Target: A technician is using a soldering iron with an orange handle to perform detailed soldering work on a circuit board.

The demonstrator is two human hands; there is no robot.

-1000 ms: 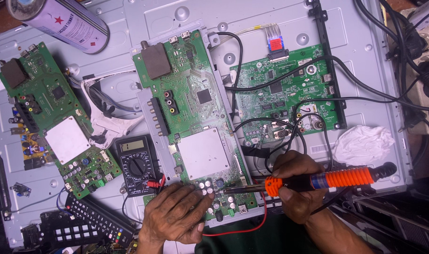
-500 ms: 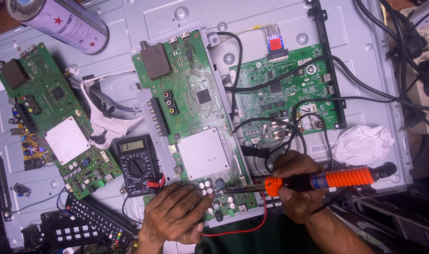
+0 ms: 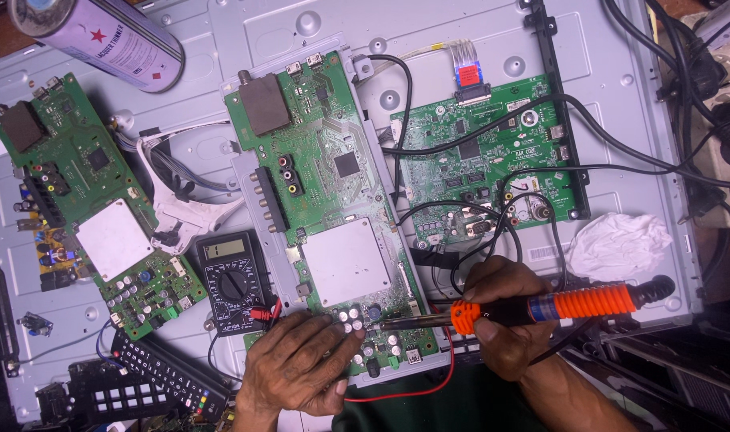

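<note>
Orange-and-black-handled soldering iron [image 3: 553,306] gripped in closed right hand [image 3: 501,316], lying nearly level, metal tip pointing left onto the lower edge of the long green central circuit board [image 3: 333,184], just beside the cluster of silver-topped capacitors [image 3: 350,320]; left hand [image 3: 301,364] resting palm-down on that board's bottom edge, fingers loosely curled over it, holding nothing visible, fingertips right next to the tip.

Judgement for a clean joint: keep tip flat on pad and lead together; steady the right wrist on the grey sheet-metal panel [image 3: 613,120]; left fingertips look too close to the hot end, better slid back; keep the iron's shaft off the red wire [image 3: 413,392] looping below the board.

Around: black digital multimeter [image 3: 235,282] just left of the board; black remote control [image 3: 169,376] lower left; second green circuit board [image 3: 493,160] to the right with black cables over it; crumpled white cloth [image 3: 617,244] above the iron's handle; third green board [image 3: 85,200] far left; silver spray can [image 3: 101,40] top left.
</note>
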